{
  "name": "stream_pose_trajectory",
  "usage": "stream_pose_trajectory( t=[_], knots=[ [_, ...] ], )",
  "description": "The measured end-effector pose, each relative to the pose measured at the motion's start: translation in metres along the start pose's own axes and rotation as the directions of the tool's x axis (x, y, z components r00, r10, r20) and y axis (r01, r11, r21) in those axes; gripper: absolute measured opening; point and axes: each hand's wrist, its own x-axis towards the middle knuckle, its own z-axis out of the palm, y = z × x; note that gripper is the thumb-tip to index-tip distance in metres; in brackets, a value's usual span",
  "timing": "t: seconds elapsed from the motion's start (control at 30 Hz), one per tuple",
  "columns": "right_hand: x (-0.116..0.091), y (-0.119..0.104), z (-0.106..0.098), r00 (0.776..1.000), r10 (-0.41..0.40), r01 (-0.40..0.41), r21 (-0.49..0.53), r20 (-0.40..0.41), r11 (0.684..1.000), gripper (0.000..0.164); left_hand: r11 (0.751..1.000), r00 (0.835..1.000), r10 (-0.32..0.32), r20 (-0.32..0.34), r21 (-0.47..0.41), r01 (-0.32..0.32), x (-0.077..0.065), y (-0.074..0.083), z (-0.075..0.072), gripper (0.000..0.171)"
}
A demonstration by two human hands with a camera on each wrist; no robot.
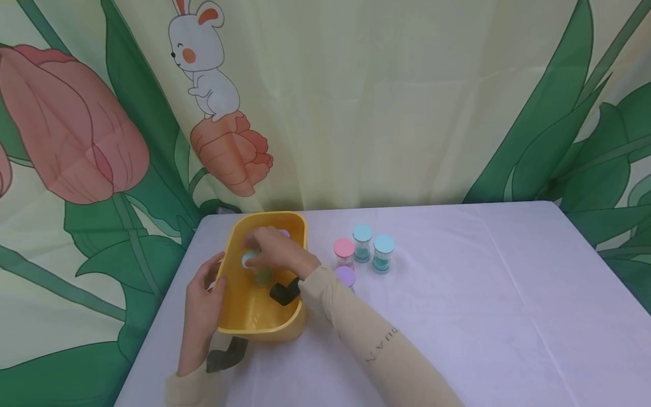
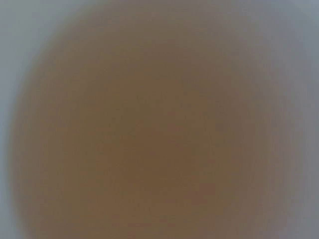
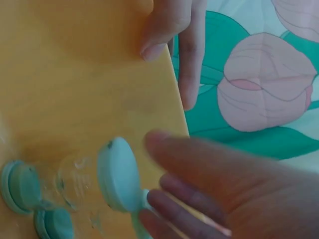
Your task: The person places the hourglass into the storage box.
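Observation:
A yellow bin (image 1: pixel 256 314) stands on the left half of the table. My left hand (image 1: pixel 203 305) grips its left rim, thumb on the inner side and fingers outside. Inside the bin is my right hand (image 1: pixel 274 249), reaching down from the right. In the right wrist view, its thumb and loosely spread fingers are beside the teal cap of a sand timer (image 3: pixel 118 174), with a gap at the thumb; some fingertips may touch it. More teal timer ends (image 3: pixel 55 224) show in the bin. A purple cap (image 1: pixel 285 232) peeks out behind the hand. The left wrist view is a brown blur.
Right of the bin stand two blue-capped sand timers (image 1: pixel 383 254), a pink-capped one (image 1: pixel 344 249) and a purple-capped one (image 1: pixel 346 276), partly behind my right sleeve (image 1: pixel 366 333). A printed curtain (image 1: pixel 376 113) hangs behind the white-covered table (image 1: pixel 473 294).

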Motion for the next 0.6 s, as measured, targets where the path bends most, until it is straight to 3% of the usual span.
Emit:
stream_pose_trajectory(
  t=[0.13, 0.6],
  knots=[
    [-0.005, -0.005, -0.006, 1.0, 0.011, -0.01, 0.021, -0.021, 1.0, 0.039, 1.0, 1.0, 0.003, -0.005, -0.004, -0.003, 0.0, 0.0, 0.001, 0.047],
    [-0.031, -0.014, -0.028, 0.988, -0.116, 0.131, 0.154, -0.101, 0.979, 0.036, 1.0, 1.0, 0.01, -0.003, 0.012, -0.01, -0.001, 0.002, 0.001, 0.047]
  ],
)
